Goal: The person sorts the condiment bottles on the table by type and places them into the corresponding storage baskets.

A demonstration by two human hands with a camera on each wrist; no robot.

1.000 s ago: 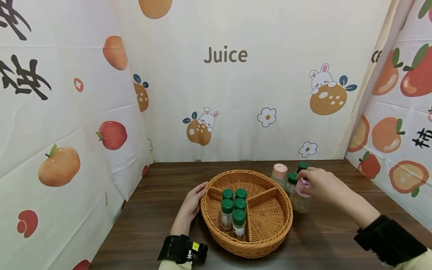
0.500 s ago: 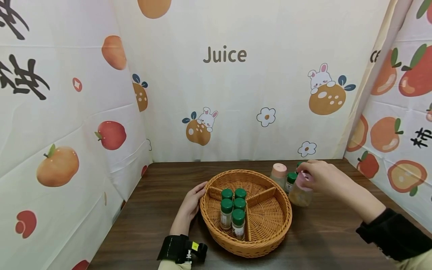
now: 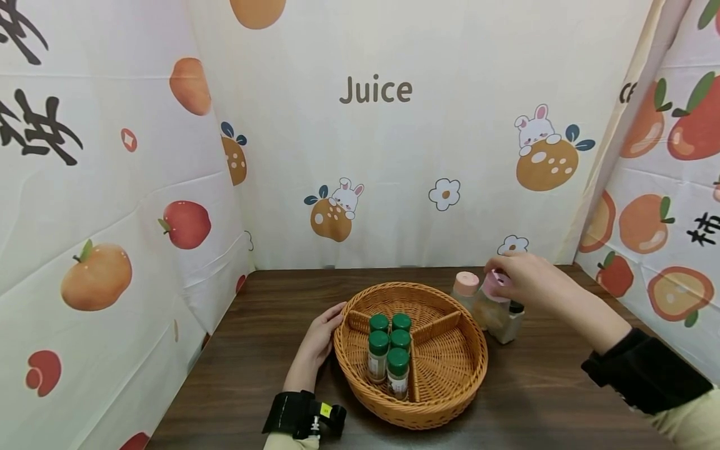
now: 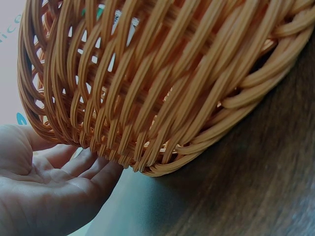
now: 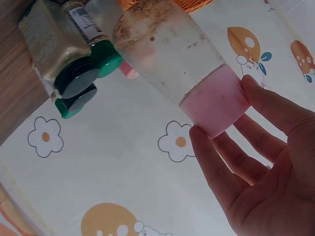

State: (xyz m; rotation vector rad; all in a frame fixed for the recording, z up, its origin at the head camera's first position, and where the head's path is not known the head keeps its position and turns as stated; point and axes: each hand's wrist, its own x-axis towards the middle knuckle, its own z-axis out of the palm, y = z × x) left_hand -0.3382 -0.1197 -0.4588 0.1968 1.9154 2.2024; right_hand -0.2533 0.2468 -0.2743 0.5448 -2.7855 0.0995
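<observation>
My right hand (image 3: pixel 531 281) pinches the pink lid of a clear seasoning jar (image 5: pixel 167 54) between thumb and fingertips. Brownish residue clings inside that jar, which is held tilted close to the right rim of a round wicker basket (image 3: pixel 410 420). On the basket's left side, my left hand (image 3: pixel 319 340) grips the rim, its fingers partly hidden by the weave in the left wrist view. Several green-capped spice bottles (image 3: pixel 398 375) stand together in the basket's left compartment.
Behind the held jar stands a jar with a peach lid (image 3: pixel 466 284). A square bottle with a dark cap (image 3: pixel 509 326) is to its right, and a green-capped bottle (image 5: pixel 106 56) shows in the right wrist view. Printed cloth walls (image 3: pixel 388 156) enclose the wooden table (image 3: pixel 242 375).
My right hand has carried the pink-lidded jar back and slightly left, revealing the square dark-capped bottle and covering the green-capped one in the head view. The left hand and basket stay put.
</observation>
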